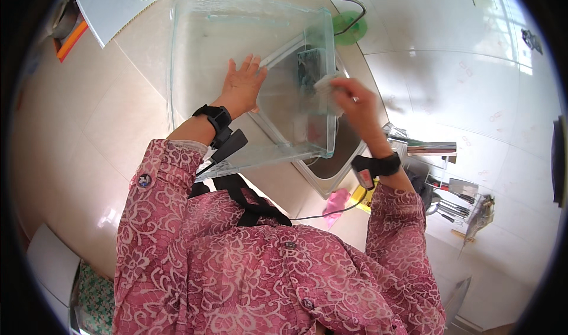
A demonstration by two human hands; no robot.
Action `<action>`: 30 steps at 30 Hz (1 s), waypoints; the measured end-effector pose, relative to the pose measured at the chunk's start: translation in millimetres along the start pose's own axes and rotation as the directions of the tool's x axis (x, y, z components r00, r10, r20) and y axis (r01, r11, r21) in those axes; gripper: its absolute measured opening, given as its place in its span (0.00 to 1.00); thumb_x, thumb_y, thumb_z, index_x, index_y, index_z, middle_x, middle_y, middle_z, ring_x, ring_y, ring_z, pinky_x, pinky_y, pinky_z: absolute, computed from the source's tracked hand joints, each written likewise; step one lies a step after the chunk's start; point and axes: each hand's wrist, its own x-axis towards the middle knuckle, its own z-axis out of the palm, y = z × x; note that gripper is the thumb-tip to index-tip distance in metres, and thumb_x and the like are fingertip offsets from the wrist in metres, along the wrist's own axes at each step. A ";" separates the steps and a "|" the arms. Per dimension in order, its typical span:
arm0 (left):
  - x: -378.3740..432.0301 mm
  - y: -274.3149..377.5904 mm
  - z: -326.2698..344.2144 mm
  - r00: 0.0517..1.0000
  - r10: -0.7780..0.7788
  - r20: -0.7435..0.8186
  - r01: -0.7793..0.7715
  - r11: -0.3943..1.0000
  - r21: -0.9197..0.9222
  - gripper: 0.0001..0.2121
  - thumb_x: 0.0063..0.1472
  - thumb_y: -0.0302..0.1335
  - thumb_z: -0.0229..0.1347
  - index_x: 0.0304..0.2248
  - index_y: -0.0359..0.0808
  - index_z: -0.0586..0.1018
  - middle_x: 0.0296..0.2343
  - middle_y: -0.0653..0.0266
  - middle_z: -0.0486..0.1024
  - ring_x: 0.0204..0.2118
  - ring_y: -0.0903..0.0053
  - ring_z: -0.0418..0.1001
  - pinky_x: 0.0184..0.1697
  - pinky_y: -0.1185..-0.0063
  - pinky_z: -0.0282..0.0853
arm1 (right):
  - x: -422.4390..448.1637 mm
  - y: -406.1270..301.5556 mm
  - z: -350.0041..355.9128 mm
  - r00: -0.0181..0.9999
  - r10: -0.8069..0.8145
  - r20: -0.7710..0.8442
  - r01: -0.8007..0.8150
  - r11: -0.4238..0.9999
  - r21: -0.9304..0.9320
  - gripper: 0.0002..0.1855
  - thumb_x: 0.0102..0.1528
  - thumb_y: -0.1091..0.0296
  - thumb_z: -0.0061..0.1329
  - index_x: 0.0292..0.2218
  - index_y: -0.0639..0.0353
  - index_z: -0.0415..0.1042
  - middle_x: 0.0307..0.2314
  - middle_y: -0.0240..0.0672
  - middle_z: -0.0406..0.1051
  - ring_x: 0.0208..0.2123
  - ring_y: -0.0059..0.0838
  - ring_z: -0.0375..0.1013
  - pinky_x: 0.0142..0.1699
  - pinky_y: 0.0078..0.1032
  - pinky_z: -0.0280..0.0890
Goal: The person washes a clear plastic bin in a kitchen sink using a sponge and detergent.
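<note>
A large clear plastic drawer point(230, 29), tinted pale green at its edges, lies partly over a steel sink point(350, 144). My left hand point(243, 83) rests with its fingers spread on the drawer's clear panel and holds nothing. Beside the drawer's right wall, my right hand point(358, 102) pinches a crumpled whitish cloth point(328, 89), which touches that wall. The right hand is slightly blurred. Both wrists wear black straps with small devices.
A curved metal faucet point(355, 18) and a green round item point(348, 31) stand behind the drawer. Right of the sink is a utensil rack point(448, 193). A pink cloth point(337, 204) and a yellow packet point(363, 197) lie near the sink. A white board point(111, 7) is at upper left.
</note>
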 end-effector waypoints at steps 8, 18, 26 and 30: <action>-9.9 1.9 -3.2 0.989 -0.067 0.134 0.073 0.996 -0.042 0.49 0.36 0.46 0.64 0.56 0.38 0.52 0.57 0.59 0.45 0.60 0.67 0.39 0.56 0.57 0.42 | 10.7 11.2 60.5 0.778 -0.238 0.582 0.627 0.350 -0.696 0.08 0.41 0.68 0.45 0.28 0.50 0.69 0.23 0.26 0.66 0.35 0.27 0.64 0.41 0.28 0.55; -18.1 13.2 3.3 0.993 -0.110 0.043 0.110 0.994 -0.013 0.48 0.37 0.47 0.63 0.56 0.39 0.51 0.57 0.61 0.44 0.61 0.69 0.38 0.58 0.60 0.40 | 101.7 23.3 55.7 0.656 -0.139 0.742 0.754 0.168 -0.635 0.09 0.44 0.66 0.44 0.31 0.47 0.70 0.28 0.23 0.69 0.39 0.26 0.65 0.44 0.30 0.54; -13.0 15.8 -4.1 0.986 -0.127 0.111 0.132 0.991 -0.035 0.48 0.38 0.46 0.63 0.56 0.40 0.51 0.58 0.61 0.42 0.61 0.70 0.37 0.59 0.60 0.37 | 78.6 33.8 59.6 0.633 -0.208 0.746 0.768 0.041 -0.640 0.08 0.45 0.65 0.44 0.30 0.51 0.70 0.29 0.26 0.68 0.37 0.29 0.65 0.43 0.30 0.55; -11.0 17.1 4.9 0.983 -0.128 0.128 0.135 0.990 -0.048 0.48 0.38 0.47 0.63 0.56 0.41 0.51 0.58 0.62 0.42 0.61 0.71 0.37 0.59 0.61 0.37 | 22.1 41.0 69.4 0.570 -0.208 0.795 0.822 0.139 -0.553 0.07 0.44 0.64 0.44 0.28 0.50 0.70 0.27 0.26 0.67 0.36 0.28 0.64 0.44 0.28 0.55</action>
